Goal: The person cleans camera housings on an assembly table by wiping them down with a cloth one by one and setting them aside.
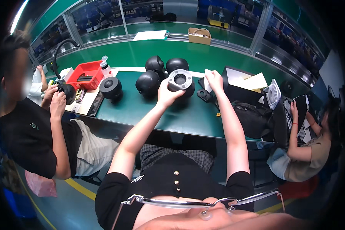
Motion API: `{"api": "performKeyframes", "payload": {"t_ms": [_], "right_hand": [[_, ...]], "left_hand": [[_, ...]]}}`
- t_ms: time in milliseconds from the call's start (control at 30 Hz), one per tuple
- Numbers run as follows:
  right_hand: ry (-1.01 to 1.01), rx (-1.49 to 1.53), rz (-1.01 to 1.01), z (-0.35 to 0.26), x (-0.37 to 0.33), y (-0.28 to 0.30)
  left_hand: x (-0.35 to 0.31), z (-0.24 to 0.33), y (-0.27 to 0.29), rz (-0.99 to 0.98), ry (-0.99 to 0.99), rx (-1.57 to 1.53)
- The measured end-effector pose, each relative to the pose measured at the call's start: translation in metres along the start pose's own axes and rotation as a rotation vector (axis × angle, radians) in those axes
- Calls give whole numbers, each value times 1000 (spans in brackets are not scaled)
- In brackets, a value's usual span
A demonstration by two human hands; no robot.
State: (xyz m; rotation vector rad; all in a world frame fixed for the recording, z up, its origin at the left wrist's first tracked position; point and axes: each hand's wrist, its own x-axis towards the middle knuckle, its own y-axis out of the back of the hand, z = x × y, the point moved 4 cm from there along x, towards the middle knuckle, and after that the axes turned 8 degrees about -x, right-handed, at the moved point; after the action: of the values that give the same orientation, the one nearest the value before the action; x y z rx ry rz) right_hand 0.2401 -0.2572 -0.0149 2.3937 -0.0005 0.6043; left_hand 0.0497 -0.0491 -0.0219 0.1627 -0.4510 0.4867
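Just past the glasses (172, 203) at the bottom of the frame, the near side of the green desk (136, 109) has a tiny orange bit (218, 114) on it, with a black bag (253, 115) over to the right. At frame centre, the left hand (168, 96) is wrapped around a black round device (180, 79), its pale grey ring end facing up. Right of it, the right hand (214, 81) is closed around a small white piece (207, 76), apart from the device, with a small black part (204, 95) just below.

If it were me, I'd keep that left grip on the outer wall, thumb off the ring face, ring level, and hold the white piece lightly so it doesn't crumple.

Farther back, upper middle, sit three more black round units (148, 82), then a cardboard box (199, 36) by the far edge.

Stuff I can't make out: most of the left fingers are behind the device, its lower end is hidden, and the white piece could be cloth, paper or plastic, no idea. Glasses are cut off too, and the frame's corners go black.
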Motion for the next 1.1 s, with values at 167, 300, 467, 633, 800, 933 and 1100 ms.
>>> {"api": "performKeyframes", "payload": {"t_ms": [167, 300, 467, 633, 800, 933, 1100], "right_hand": [[-82, 132, -160, 0, -25, 0], [-62, 782, -197, 14, -40, -15], [-254, 812, -266, 13, -57, -32], [83, 456, -44, -4, -59, -24], [393, 304, 44, -91, -72, 2], [714, -177, -33, -134, -76, -23], [1002, -8, -264, -138, -94, -35]], "left_hand": [[-12, -6, 1, 19, -222, 234], [-22, -14, -1, 10, -250, 251], [-26, -17, 0, -35, -251, 180], [-20, -27, -1, -65, -223, 174], [-20, -23, 2, -25, -130, 176], [-15, -24, -3, -39, -116, 279], [-6, -22, -18, -89, -190, 224]]}}
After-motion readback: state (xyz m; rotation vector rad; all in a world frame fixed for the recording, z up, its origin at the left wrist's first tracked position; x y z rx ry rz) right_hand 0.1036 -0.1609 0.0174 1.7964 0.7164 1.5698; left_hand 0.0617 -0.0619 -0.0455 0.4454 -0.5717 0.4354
